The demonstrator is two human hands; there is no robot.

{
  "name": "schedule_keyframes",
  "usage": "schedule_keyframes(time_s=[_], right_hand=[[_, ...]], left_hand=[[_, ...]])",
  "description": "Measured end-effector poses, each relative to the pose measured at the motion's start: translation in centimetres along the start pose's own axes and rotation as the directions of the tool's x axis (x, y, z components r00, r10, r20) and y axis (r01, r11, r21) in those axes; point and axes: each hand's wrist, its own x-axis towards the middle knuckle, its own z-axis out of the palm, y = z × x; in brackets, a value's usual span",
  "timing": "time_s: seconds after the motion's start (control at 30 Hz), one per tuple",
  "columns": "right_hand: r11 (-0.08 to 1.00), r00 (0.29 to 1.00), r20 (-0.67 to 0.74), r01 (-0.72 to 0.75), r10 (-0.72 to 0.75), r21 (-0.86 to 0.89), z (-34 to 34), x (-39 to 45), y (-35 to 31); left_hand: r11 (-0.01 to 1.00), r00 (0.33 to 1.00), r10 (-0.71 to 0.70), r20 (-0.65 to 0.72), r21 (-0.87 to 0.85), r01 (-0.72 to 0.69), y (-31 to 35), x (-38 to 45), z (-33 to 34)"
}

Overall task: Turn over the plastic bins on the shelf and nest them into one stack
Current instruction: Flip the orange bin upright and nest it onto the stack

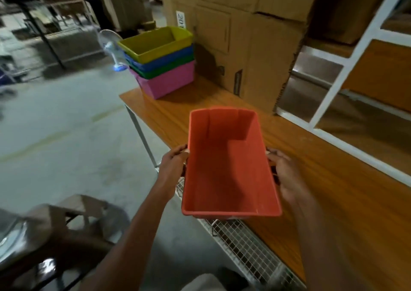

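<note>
Partly hidden: fingers (272,151) behind orange bin (229,163).

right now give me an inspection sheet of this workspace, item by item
surface: wooden shelf top, bare grain showing
job's things: orange bin open side up, held above the shelf's near edge; stack of four nested bins at the far corner, yellow on top, then blue, green, pink
clutter: cardboard boxes behind the stack
grippers: left hand and right hand grip the orange bin's long sides, fingers curled under
cables: nothing seen
surroundings: wire mesh below the shelf edge, concrete floor, fan
</note>
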Motion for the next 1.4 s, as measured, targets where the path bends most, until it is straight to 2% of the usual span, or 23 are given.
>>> schedule_keyframes(time_s=[0.1,0.23,0.5,0.73,0.93,1.1,1.23,1.4], right_hand=[[1.000,1.000,0.012,-0.019,0.019,0.014,3.8,3.0,-2.1],[0.997,0.999,-0.028,-0.040,0.041,0.066,8.1,7.3,-4.5],[0.989,0.986,-0.157,-0.039,0.061,0.144,16.2,17.7,-8.0],[0.987,0.955,-0.284,-0.042,0.086,0.157,20.5,21.6,-11.1],[0.976,0.879,-0.464,-0.007,0.109,0.218,24.7,22.9,-13.0],[0.975,0.790,-0.601,0.021,0.119,0.221,28.7,22.4,-15.2],[0.980,0.726,-0.678,0.027,0.116,0.196,31.1,21.6,-17.6],[0.980,0.670,-0.741,0.112,0.048,0.165,32.9,20.0,-20.1]], left_hand=[[1.000,1.000,-0.004,-0.027,-0.007,0.004,1.4,4.3,-2.0],[1.000,1.000,-0.007,0.008,-0.010,0.007,3.2,10.3,-3.9],[1.000,0.989,-0.017,0.144,0.027,0.013,8.3,23.8,-7.1],[0.999,0.956,-0.008,0.294,0.043,-0.005,12.0,33.1,-8.4],[0.996,0.887,0.003,0.462,0.073,-0.041,14.7,41.1,-8.8],[0.989,0.773,0.008,0.635,0.111,-0.102,18.5,45.9,-9.8],[0.981,0.701,0.041,0.712,0.104,-0.163,21.4,48.2,-10.3],[0.966,0.609,0.087,0.788,0.083,-0.245,24.5,49.8,-10.2]])
